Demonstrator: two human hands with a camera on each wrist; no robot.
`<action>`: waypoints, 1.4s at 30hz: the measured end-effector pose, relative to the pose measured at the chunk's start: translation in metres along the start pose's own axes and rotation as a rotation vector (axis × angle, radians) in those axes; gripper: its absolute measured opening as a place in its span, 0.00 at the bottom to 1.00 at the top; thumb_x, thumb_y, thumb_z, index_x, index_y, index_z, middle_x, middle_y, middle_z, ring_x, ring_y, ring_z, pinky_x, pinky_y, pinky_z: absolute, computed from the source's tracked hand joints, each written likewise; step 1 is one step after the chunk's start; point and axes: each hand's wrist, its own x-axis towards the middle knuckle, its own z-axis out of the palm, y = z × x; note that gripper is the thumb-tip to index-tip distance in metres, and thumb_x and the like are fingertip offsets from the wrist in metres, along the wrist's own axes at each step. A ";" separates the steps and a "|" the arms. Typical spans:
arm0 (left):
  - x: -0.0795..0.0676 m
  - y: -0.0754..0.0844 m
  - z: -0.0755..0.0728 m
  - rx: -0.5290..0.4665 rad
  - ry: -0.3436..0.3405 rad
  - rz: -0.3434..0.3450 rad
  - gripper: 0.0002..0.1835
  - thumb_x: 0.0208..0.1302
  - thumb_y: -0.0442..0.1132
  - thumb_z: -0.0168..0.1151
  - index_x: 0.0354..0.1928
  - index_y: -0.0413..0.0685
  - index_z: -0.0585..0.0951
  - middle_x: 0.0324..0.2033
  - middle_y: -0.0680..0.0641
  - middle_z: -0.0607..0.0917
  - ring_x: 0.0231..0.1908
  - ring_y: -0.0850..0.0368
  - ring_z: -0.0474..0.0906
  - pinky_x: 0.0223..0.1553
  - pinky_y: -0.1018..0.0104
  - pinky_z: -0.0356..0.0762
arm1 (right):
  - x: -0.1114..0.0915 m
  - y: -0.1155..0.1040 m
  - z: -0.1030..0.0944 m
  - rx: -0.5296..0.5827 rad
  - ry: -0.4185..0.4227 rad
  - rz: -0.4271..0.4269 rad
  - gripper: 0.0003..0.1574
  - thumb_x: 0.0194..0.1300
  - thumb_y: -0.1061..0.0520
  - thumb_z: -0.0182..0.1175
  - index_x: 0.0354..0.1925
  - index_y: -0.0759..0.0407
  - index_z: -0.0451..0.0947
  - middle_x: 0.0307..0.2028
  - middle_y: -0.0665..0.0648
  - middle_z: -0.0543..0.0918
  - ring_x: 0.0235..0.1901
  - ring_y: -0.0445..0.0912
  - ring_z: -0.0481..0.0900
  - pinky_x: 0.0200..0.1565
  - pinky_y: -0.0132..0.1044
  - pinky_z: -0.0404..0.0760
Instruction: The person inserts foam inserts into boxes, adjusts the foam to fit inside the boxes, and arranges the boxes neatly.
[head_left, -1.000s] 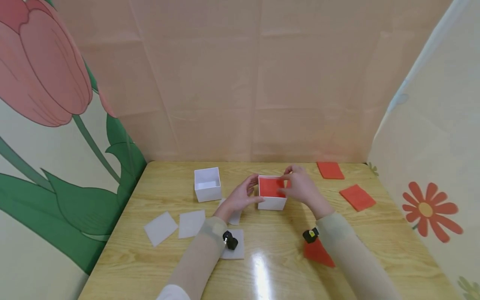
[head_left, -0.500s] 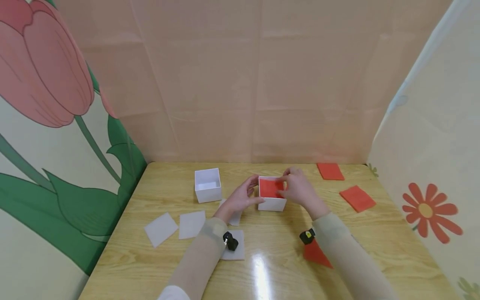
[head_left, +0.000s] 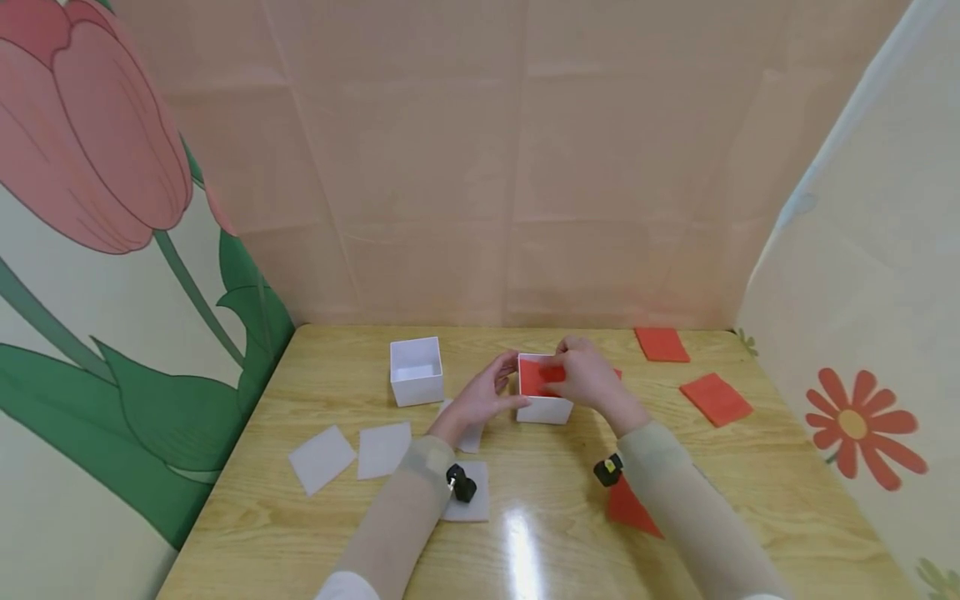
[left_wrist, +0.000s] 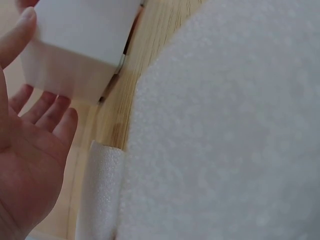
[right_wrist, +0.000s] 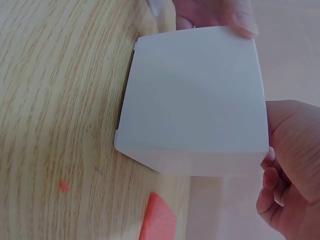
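At the middle of the table, a white open-topped box [head_left: 545, 410] holds a red foam square [head_left: 532, 380] inside its rim. My left hand [head_left: 482, 397] grips the box's left side, thumb on the front and fingers along the side. In the left wrist view, the thumb [left_wrist: 20, 35] lies against the white box [left_wrist: 85, 30]. My right hand [head_left: 594, 377] reaches over the right rim, thumb and a finger spread on the red square. The right wrist view shows the box's outer wall [right_wrist: 195, 95], which hides those fingertips; other fingers of the right hand [right_wrist: 295, 160] hang curled outside it.
A second white box [head_left: 417, 390] stands at the left. White foam squares [head_left: 384, 451] lie front left, some partly under the left arm. Red foam squares [head_left: 716, 399] lie at the right, one [head_left: 632, 510] partly beneath the right forearm, another edge [head_left: 618, 374] behind the right hand.
My right hand has shifted left, farther over the box opening and across the red square. The left hand and both boxes have stayed in place.
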 end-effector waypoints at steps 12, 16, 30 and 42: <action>0.000 0.000 0.001 0.008 0.001 -0.014 0.54 0.65 0.48 0.80 0.85 0.54 0.57 0.76 0.52 0.71 0.77 0.56 0.65 0.77 0.61 0.62 | 0.001 0.002 0.002 0.010 -0.037 0.006 0.24 0.58 0.48 0.84 0.51 0.55 0.93 0.42 0.56 0.78 0.45 0.54 0.73 0.45 0.47 0.79; 0.000 0.000 0.001 0.001 -0.001 0.001 0.53 0.65 0.46 0.80 0.85 0.53 0.57 0.76 0.50 0.71 0.77 0.54 0.65 0.78 0.60 0.62 | 0.001 0.001 0.002 0.012 -0.035 0.013 0.23 0.58 0.48 0.84 0.50 0.56 0.93 0.42 0.56 0.77 0.45 0.54 0.71 0.43 0.46 0.78; -0.003 0.001 0.001 -0.029 -0.011 -0.028 0.52 0.64 0.48 0.80 0.84 0.58 0.59 0.76 0.54 0.70 0.77 0.58 0.64 0.78 0.63 0.61 | 0.000 0.004 0.005 0.145 -0.002 0.072 0.21 0.61 0.50 0.82 0.51 0.52 0.93 0.42 0.58 0.77 0.44 0.54 0.71 0.40 0.44 0.75; -0.002 0.003 0.000 -0.004 0.003 -0.025 0.54 0.65 0.48 0.80 0.85 0.53 0.57 0.77 0.52 0.70 0.77 0.55 0.64 0.77 0.61 0.62 | -0.030 0.038 -0.004 0.422 0.095 0.176 0.28 0.70 0.41 0.74 0.61 0.53 0.88 0.50 0.61 0.79 0.51 0.58 0.75 0.48 0.52 0.80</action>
